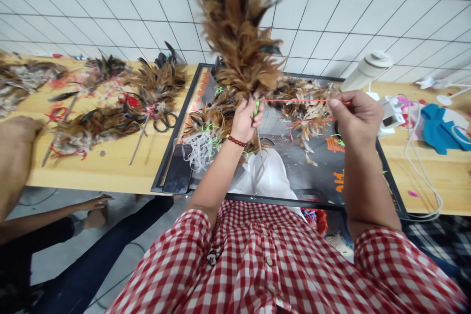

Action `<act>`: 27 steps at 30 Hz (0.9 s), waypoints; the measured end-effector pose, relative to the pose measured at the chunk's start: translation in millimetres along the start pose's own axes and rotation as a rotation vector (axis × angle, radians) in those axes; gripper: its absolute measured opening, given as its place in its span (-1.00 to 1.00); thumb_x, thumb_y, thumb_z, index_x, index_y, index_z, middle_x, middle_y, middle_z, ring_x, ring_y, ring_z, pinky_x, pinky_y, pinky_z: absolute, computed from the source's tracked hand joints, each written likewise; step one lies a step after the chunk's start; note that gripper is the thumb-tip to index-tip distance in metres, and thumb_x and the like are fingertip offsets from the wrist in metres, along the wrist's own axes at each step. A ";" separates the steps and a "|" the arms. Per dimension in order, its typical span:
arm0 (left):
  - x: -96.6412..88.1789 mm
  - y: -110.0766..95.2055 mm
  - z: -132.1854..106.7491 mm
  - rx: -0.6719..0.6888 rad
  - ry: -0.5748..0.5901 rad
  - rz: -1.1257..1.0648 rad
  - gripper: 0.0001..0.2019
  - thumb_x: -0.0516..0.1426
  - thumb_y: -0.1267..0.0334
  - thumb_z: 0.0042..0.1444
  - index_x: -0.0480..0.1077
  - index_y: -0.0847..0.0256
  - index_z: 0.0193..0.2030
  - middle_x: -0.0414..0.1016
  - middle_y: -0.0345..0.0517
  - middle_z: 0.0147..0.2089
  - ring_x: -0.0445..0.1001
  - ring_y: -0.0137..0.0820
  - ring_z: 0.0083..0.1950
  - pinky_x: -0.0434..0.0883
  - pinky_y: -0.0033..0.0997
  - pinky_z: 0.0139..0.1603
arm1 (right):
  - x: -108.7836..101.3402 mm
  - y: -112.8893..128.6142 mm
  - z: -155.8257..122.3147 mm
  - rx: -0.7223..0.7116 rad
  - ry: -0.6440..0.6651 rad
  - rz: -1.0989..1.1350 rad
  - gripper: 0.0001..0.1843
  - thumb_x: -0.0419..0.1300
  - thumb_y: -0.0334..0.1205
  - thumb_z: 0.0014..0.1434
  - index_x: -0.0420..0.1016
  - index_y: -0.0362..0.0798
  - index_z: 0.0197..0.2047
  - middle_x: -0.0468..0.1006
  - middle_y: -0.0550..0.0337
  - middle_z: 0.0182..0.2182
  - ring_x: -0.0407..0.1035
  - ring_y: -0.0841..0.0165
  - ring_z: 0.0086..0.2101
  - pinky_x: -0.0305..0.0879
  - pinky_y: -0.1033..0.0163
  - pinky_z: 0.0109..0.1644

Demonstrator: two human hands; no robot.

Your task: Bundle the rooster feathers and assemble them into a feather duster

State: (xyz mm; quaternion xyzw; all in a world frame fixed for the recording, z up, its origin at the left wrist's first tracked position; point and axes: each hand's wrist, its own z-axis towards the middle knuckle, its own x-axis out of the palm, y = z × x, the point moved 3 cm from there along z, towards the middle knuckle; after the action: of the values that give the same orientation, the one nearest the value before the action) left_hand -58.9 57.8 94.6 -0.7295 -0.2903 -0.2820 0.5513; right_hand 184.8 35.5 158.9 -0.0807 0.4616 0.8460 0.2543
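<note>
While I am working through the head view, my left hand (247, 117) is grasping the feather bundle (239, 34) at its base, and the bundle is standing upright above the black-framed panel (316, 202), its plumes rising in front of the tiled wall (324, 19). A thin stick (258, 142) is projecting below the left fingers. My right hand (355, 113) is pinching the red thread (294, 101) between thumb and curled fingers, well apart from the left; the thread is running nearly level between the two hands and is appearing taut. Because my left fingers are covering the point where thread and bundle are meeting, I am unable to confirm how the thread is seated. I am noting these hazards. Excess pull from the right hand could be snapping the thread or drawing the base askew. A slackening left grip could be letting the feathers slip or rotate around the stick. Uneven tension could be leaving quills unbound. Loose feathers (305, 93) are lying beneath the thread, so a dip could be causing a snag. White ties (200, 149) and a phone (177, 169) are resting beside the left forearm; a careless sweep could be dragging either one. To the right, a white cable (408, 152) is looping near the right forearm and could be catching it.
</note>
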 end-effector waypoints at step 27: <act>4.0 -7.4 -7.0 0.116 -0.104 0.091 -0.58 0.23 -0.11 0.29 0.30 0.22 -0.31 0.24 -0.38 -0.53 0.02 -0.74 -0.66 -0.10 -0.71 -0.69 | 145.3 4.4 -24.9 0.172 0.461 0.247 -0.54 0.31 0.21 0.18 0.55 -0.07 -0.23 0.57 0.15 -0.39 0.35 0.39 -0.44 0.27 0.24 -0.33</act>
State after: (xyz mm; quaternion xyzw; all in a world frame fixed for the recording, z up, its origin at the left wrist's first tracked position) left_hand -62.3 53.1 103.9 -0.7225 -0.3010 -0.2010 0.5890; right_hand 55.5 64.8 94.2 -0.1923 0.5838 0.7876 0.0431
